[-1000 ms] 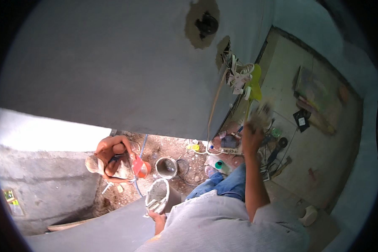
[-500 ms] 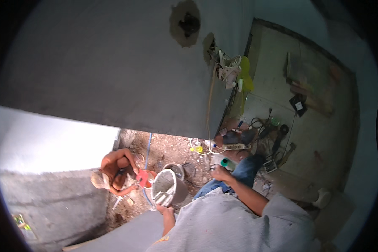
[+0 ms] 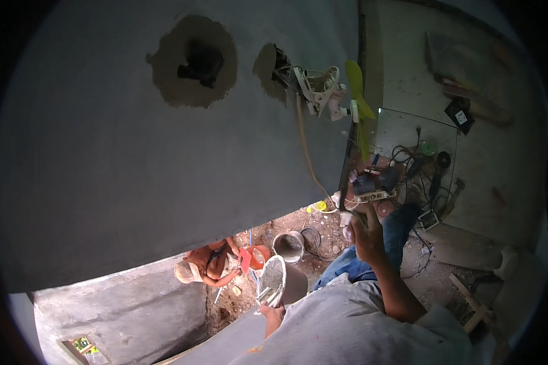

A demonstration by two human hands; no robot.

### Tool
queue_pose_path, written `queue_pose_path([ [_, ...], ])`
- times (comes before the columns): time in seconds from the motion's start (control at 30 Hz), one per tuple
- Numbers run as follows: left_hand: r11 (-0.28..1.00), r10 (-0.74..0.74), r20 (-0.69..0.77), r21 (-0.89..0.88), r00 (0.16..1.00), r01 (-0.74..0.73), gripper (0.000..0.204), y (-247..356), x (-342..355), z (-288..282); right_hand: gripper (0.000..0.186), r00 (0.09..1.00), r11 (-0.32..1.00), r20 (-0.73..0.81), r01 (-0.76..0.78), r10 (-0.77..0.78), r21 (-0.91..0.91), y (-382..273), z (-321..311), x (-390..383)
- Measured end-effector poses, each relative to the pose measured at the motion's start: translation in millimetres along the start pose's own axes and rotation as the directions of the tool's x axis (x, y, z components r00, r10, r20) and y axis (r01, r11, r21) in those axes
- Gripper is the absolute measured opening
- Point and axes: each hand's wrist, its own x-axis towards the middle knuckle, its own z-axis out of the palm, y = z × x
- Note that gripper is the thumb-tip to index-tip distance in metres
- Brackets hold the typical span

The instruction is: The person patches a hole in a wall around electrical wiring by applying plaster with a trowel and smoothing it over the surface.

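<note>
the person's left hand (image 3: pixel 275 313) is closed around the handle of a flat grey plaster-coated board (image 3: pixel 273 281), held tilted just in front of the chest, low in the middle of the view. the right hand (image 3: pixel 366 238) is raised higher and further right, fingers curled, and seems to grip the handle of a long dark trowel (image 3: pixel 347 182) whose blade rises along the right edge of the smooth grey plastered wall (image 3: pixel 134 170); the grip itself is too small to tell for certain. the wall fills the left and far part of the scene, with two rough unplastered holes (image 3: pixel 192 61) near its top and a white electrical fitting (image 3: pixel 316 88) hanging from the right one on loose wires. down below, on the dirt ground, a grey metal bucket (image 3: pixel 288 246) stands just right of a co-worker in an orange shirt (image 3: pixel 210 267), who crouches beside a red tool (image 3: pixel 245 260). further right, tangled cables and a white power strip (image 3: pixel 371 196) lie on the floor.
</note>
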Motion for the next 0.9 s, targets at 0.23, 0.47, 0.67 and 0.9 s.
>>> queue_pose_path([
  [0.23, 0.991, -0.108, 0.029, -0.072, 0.994, 0.110, 0.044, 3, 1, -11, 0.031, 0.383, 0.484, 0.328, -0.812, 0.864, -0.326, 126, -8, -29],
  [0.47, 0.989, -0.148, 0.077, 0.021, 0.986, 0.147, 0.047, 3, 17, -18, 0.039, 0.518, 0.554, 0.256, -0.577, 0.816, -0.600, 141, -5, -24],
  [0.67, 0.992, -0.068, 0.065, 0.107, 0.996, 0.061, 0.050, -2, -3, -7, 0.042, 0.877, 0.873, 0.207, -0.351, 0.433, -0.339, 61, -3, -25],
  [0.9, 0.998, -0.053, 0.027, -0.025, 0.998, 0.054, 0.049, -2, -22, 1, 0.031, 0.983, 0.993, 0.173, 0.049, -0.067, 0.106, -134, 34, 73],
])
